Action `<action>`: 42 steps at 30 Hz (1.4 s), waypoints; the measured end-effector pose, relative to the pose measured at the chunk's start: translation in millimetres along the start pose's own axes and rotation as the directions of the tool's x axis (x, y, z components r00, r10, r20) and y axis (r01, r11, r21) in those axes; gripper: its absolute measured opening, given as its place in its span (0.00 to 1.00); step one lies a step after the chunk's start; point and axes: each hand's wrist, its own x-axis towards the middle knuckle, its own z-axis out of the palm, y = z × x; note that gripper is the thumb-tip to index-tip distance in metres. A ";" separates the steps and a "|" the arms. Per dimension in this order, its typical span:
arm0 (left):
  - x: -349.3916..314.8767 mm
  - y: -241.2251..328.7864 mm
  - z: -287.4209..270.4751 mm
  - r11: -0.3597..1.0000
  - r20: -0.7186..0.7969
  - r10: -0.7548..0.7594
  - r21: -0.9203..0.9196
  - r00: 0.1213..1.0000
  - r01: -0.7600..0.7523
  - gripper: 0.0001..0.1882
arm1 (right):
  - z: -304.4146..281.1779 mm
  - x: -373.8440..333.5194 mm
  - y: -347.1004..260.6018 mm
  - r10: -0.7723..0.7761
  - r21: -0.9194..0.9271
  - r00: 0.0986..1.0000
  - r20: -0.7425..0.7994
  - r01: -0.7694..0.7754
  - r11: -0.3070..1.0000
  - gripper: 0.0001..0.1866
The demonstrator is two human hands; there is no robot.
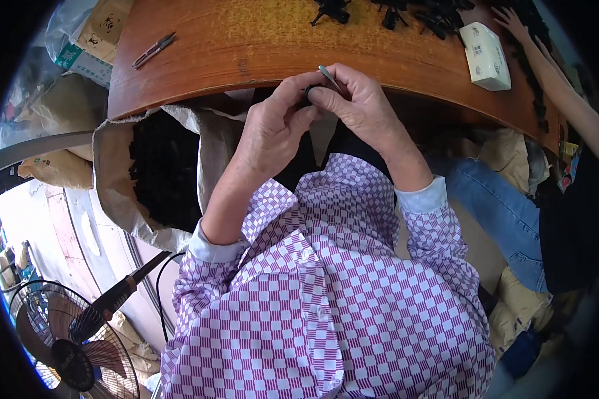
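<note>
My hands meet just in front of the table's near edge. The fingers of my left hand (271,126) are closed round a small black part (309,92), mostly hidden by the fingertips. My right hand (363,106) pinches a slim grey metal tool (327,76) between thumb and fingers; its rounded end sticks up past the knuckles. I cannot make out what kind of tool it is. The right thumb presses close to the black part.
An open woven sack (100,159) of black pieces stands left, above a fan (73,366). The wooden table (199,56) bears a craft knife (154,50), several black assemblies (331,12) and a tissue pack (484,56). At right, another person's arm (559,86) reaches over.
</note>
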 end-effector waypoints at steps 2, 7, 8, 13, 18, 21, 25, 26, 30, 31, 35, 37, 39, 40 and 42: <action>2.0 0.4 3.9 0.998 -0.074 -0.011 -0.061 0.997 0.007 0.19 | 7.7 -3.0 -4.4 0.041 0.124 0.998 -0.052 -0.035 0.992 0.17; 10.8 -7.8 -0.9 0.992 -0.183 -0.053 -0.123 0.982 0.031 0.19 | 21.7 -5.9 -14.2 0.198 0.257 0.979 -0.051 -0.179 0.950 0.19; 11.6 -9.8 -1.2 0.991 -0.182 -0.060 -0.125 0.982 0.037 0.19 | 24.5 -3.7 -11.4 0.174 0.265 0.983 -0.061 -0.152 0.952 0.19; 15.8 -13.8 -2.6 0.994 -0.247 -0.041 -0.112 0.968 0.013 0.19 | 31.7 8.2 -7.8 0.166 0.269 0.980 -0.107 -0.132 0.954 0.16; 18.5 -18.4 -3.1 0.998 -0.273 -0.023 -0.059 0.962 0.007 0.18 | 29.6 14.1 -8.0 0.227 0.255 0.970 -0.086 -0.199 0.946 0.15; 21.0 -19.4 -2.6 0.999 -0.286 0.011 0.039 0.958 0.000 0.19 | 31.1 17.8 -2.7 0.193 0.342 0.977 -0.094 -0.151 0.928 0.12; 26.9 -18.1 -1.4 0.945 -0.327 0.117 0.326 0.938 -0.004 0.20 | 31.7 25.6 1.7 0.176 0.444 0.981 -0.084 -0.121 0.888 0.13; 27.6 -16.2 -1.7 0.944 -0.324 0.092 0.328 0.941 0.020 0.20 | 28.9 27.6 0.9 0.163 0.406 0.985 -0.065 -0.123 0.906 0.14; 35.3 -18.8 2.4 0.936 -0.278 0.062 0.349 0.959 0.041 0.21 | 17.7 25.3 2.6 0.206 0.428 0.977 -0.051 -0.165 0.889 0.14; 36.5 -18.2 4.0 0.935 -0.275 0.057 0.351 0.960 0.045 0.20 | 14.3 24.3 1.7 0.205 0.427 0.977 -0.059 -0.161 0.890 0.14; 41.2 -16.6 14.5 0.969 -0.254 -0.083 0.205 0.964 0.138 0.19 | 8.4 19.0 12.6 0.229 0.422 0.970 -0.076 -0.177 0.889 0.15; 43.8 -18.4 26.8 0.959 -0.211 -0.164 -0.263 0.964 0.106 0.19 | 4.0 15.5 16.2 0.218 0.486 0.971 -0.099 -0.144 0.862 0.15; 42.1 -13.2 30.3 0.886 -0.137 -0.250 -0.432 0.959 0.169 0.20 | -6.4 8.3 4.9 0.236 0.456 0.969 -0.070 -0.179 0.872 0.15; 40.1 -15.0 31.0 0.862 -0.115 -0.269 -0.471 0.956 0.186 0.20 | -11.2 4.1 1.7 0.231 0.439 0.972 -0.035 -0.192 0.878 0.15; 37.2 -19.0 29.4 0.836 -0.067 -0.282 -0.507 0.957 0.211 0.21 | -14.7 -0.9 0.9 0.226 0.419 0.974 0.006 -0.208 0.884 0.16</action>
